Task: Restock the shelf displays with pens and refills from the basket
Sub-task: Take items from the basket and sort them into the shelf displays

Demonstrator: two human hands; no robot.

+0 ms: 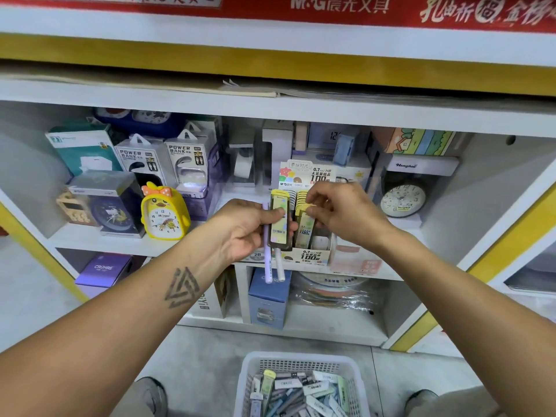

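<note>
Refill packs [278, 222], yellow-topped flat cases with printed labels, are what we are handling at the middle shelf [168, 242] of the white cabinet. Our left hand [249, 228] grips one such pack upright, the thumb pressed across its face and the fingers curled behind it, and the same hand also clasps two slim pens [272, 266], one lilac and one white, whose lower ends hang below the palm. Our right hand [340, 215] is just beside it, its fingertips pinching the yellow top of another refill [305, 228] that stands in the display box [310, 254], a card carton marked 0.7 mm HB that sits at the front edge of the shelf. More yellow-capped packs are lined up in the box behind the one we pinch. The basket [301, 364], white and perforated, stands on the grey floor below, between our shoes, and holds a loose heap of pens and refill cases in grey, white and pale green. To the left on the same shelf stand a yellow duck alarm clock [164, 215] and two power bank boxes [162, 165]; to the right, well apart from our hands, a round dark alarm clock [403, 200] sits under a white box.
</note>
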